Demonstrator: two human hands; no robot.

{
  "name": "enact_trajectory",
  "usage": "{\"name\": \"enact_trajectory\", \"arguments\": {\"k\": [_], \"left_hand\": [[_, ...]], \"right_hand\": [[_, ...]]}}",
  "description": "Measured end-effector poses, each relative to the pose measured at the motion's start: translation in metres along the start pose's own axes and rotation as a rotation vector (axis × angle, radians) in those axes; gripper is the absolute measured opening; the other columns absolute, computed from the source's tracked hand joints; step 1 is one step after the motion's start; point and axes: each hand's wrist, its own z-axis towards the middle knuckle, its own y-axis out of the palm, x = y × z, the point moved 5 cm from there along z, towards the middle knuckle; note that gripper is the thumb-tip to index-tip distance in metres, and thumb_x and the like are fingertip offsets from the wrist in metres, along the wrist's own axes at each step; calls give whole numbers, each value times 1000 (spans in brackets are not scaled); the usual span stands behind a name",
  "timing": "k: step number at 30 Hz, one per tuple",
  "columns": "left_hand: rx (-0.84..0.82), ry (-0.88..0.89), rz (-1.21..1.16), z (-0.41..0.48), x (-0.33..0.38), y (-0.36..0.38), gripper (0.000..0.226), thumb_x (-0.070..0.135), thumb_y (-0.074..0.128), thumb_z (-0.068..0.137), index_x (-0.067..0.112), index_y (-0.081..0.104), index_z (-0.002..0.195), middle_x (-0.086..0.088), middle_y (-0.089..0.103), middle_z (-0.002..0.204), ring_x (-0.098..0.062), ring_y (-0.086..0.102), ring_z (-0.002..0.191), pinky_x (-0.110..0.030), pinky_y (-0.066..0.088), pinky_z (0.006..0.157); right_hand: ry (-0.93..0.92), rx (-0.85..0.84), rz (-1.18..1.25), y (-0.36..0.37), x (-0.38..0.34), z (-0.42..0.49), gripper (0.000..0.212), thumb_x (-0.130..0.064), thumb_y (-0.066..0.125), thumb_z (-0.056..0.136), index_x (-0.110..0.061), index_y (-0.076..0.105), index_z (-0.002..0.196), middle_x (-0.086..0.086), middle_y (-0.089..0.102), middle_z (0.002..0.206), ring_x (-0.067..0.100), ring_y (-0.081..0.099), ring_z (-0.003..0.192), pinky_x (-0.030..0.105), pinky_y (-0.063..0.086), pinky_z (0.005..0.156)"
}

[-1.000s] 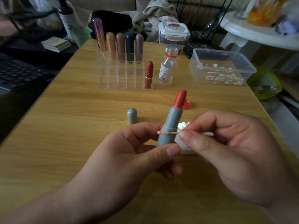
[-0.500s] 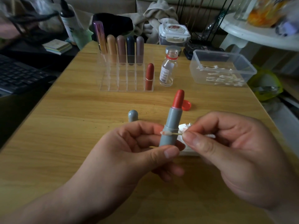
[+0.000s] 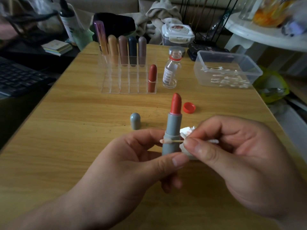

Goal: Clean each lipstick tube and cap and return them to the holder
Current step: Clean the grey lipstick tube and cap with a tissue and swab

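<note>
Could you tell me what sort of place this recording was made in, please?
Probably a room in a home: a wooden table with a clear lipstick holder on it, a keyboard to the left, and crumpled clothing piled on a sofa behind.

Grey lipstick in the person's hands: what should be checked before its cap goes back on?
1. The left hand grips the grey lipstick tube upright: ok.
2. The right hand pinches the cotton swab, tip against the tube: ok.
3. Tube clean all round: cannot tell, its back is hidden.
4. The grey cap stands on the table near the hands: ok.
5. The clear holder has free slots: ok.
6. The glass bottle closed: not ok, its red cap lies on the table.
</note>
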Motion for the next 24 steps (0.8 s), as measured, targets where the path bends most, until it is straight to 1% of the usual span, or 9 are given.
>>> {"name": "enact_trajectory", "arguments": {"k": [2,4,6,9,12,15,18,21,24], "left_hand": [[22,-1,22,-1,1,-2,26,25,85,71,17,77,93,-12,69,74,-22,66,59,-29,53,56],[38,6,10,-2,4,-3,26,22,85,70,15,77,93,-14,70,76,-25,66,58,-30,54,56],[53,34,-33,-1,7,-4,30,18,86,67,15,76,95,-15,70,81,-27,68,57,-31,54,54],[80,40,-110,0,5,-5,40,17,91,62,16,72,97,-21,68,87,-35,69,57,-34,54,53],[57,58,-91,-1,4,-4,31,21,90,65,14,73,91,-24,70,91,-35,70,60,-34,55,54],[-15,63,-115,-1,2,0,24,22,83,75,15,74,96,-21,73,98,-30,71,64,-32,54,56],[-51,57,-64,-1,2,1,20,25,78,81,19,77,100,-15,73,97,-20,65,62,-27,50,56],[-33,29,-31,-2,1,1,21,25,69,82,15,77,99,-37,59,93,-16,54,57,-24,43,54],[-38,2,-53,-2,1,2,25,26,65,85,11,76,101,-43,50,91,-17,49,56,-31,32,54]], "right_hand": [[0,9,4,-3,-1,1,9,-22,73,84,-14,72,81,12,72,70,28,70,64,37,58,60],[-18,22,-3,-6,-3,2,8,-23,74,82,-16,72,79,-1,67,60,10,60,53,18,48,54],[-35,15,2,-7,-4,4,8,-21,76,81,-14,72,79,-11,60,54,0,53,49,9,41,51],[-34,9,35,-7,-2,4,9,-19,76,81,-12,72,78,-13,58,51,-1,51,46,7,39,50],[-27,2,97,-4,-2,3,11,-18,69,79,-7,70,75,-12,58,51,-2,52,46,6,39,50],[-37,-19,127,-1,-3,2,10,-13,67,81,-4,67,76,-12,60,52,-2,54,46,5,41,52],[-35,-15,112,-3,-2,3,9,-16,69,79,-7,70,76,-13,60,53,-1,54,47,6,41,52],[-36,-14,100,-7,0,4,9,-20,72,80,-11,72,80,-13,60,54,0,53,48,7,40,52],[-46,-24,77,-11,1,6,18,-26,76,80,-9,71,84,-14,60,57,-1,53,50,8,41,52]]}}
